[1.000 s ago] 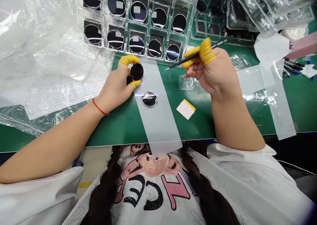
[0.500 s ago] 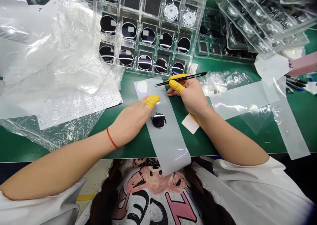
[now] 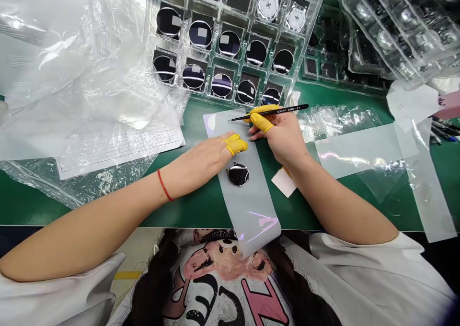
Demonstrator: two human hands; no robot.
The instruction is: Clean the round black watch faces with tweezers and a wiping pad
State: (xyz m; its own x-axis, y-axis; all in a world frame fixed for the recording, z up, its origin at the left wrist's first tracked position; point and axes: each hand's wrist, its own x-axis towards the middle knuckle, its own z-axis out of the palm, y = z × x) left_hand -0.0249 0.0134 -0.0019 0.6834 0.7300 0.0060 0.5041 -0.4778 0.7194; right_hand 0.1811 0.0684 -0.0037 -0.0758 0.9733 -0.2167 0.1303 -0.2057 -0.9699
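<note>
A pair of black tweezers (image 3: pixel 268 113) is pinched in my right hand (image 3: pixel 283 129), whose thumb and a finger wear yellow finger cots. The tweezers' tips point left, over the upper part of a translucent film strip (image 3: pixel 247 206). My left hand (image 3: pixel 212 158), also in yellow finger cots, reaches over that strip with its fingertips pressed together. Whether anything is between them I cannot make out. Just below those fingertips, a round watch head (image 3: pixel 237 174) with a glossy black face lies on the strip. The strip's near end curls over the table edge.
Ahead stands a clear plastic tray (image 3: pixel 206 95) of round watch heads. Crumpled clear plastic (image 3: pixel 118 77) and a printed sheet (image 3: pixel 143 153) lie left. Stacked trays (image 3: pixel 395 34), more film (image 3: pixel 359 149) and a small white pad (image 3: pixel 283 182) are to the right.
The view has shifted slightly, moving the tray and strip a little to the right. My left hand's fingers have drawn together and moved right across the strip. The tweezers stay in my right hand.
</note>
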